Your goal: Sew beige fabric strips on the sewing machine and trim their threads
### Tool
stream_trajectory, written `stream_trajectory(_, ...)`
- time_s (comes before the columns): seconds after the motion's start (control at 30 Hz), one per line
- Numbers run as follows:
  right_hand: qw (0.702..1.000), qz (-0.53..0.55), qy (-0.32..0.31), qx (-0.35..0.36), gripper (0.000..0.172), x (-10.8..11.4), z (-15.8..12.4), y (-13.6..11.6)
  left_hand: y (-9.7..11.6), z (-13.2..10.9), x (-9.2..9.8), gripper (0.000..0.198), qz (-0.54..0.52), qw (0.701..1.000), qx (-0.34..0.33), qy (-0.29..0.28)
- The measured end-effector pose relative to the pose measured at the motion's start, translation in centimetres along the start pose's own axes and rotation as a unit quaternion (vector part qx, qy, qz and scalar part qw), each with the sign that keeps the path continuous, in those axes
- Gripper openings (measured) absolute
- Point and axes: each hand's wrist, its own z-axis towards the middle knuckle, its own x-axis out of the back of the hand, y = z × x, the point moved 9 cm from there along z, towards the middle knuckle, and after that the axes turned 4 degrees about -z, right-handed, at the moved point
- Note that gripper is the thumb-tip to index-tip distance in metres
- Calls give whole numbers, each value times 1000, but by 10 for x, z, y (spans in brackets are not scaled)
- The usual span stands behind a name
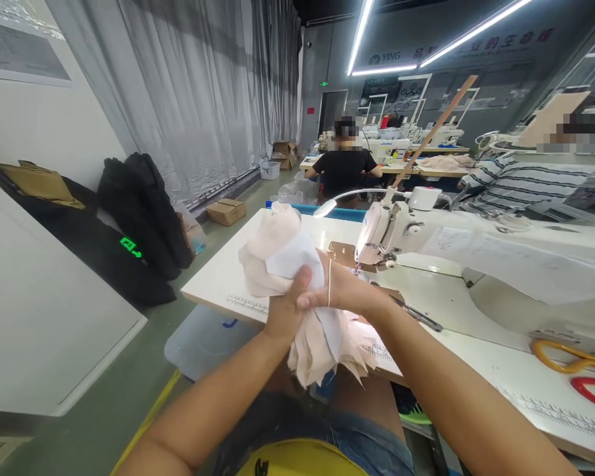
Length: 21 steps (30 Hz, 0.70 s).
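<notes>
A thick bundle of pale pink fabric pieces [270, 248] with a white piece on top stands upright above the front edge of the white sewing table [218, 271]. My left hand [286, 309] is wrapped round the middle of the bundle, thumb up. My right hand [338, 289] crosses over it and pinches the bundle from the right, a thin band round the hand. The lower ends of the fabric fan out below both hands over my lap.
A white sewing machine [476, 258] stands on the table at right, scissors [416, 316] beside it and orange and red handled scissors [575, 367] further right. A clear plastic bin [203, 337] sits on the floor under the table. Other people work at machines behind.
</notes>
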Motion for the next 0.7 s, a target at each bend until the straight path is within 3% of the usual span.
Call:
stream_trajectory(0.1,998,-47,4,-31,84,0,-22,-2,-2,-15,-7,52,47,998,22,-24)
stream_trajectory(0.23,995,-44,41,-79,65,3,-49,6,-31,-35,-16,51,39,972,208,-98)
stream_trajectory(0.3,991,-16,89,-95,59,3,-59,14,-29,-37,-13,45,103,967,205,-114)
stream_trajectory(0.4,979,66,151,-122,61,-3,-73,28,-15,-35,-9,34,252,945,138,-158)
stream_trajectory(0.5,963,188,145,-131,58,-17,-83,39,4,-44,-16,30,400,872,95,-266)
stream_trajectory(0.63,948,244,115,-169,48,-22,-100,57,36,-75,-34,18,580,700,38,-415)
stream_trajectory(0.7,949,233,90,-191,49,-25,-106,68,42,-92,-42,14,619,630,38,-469)
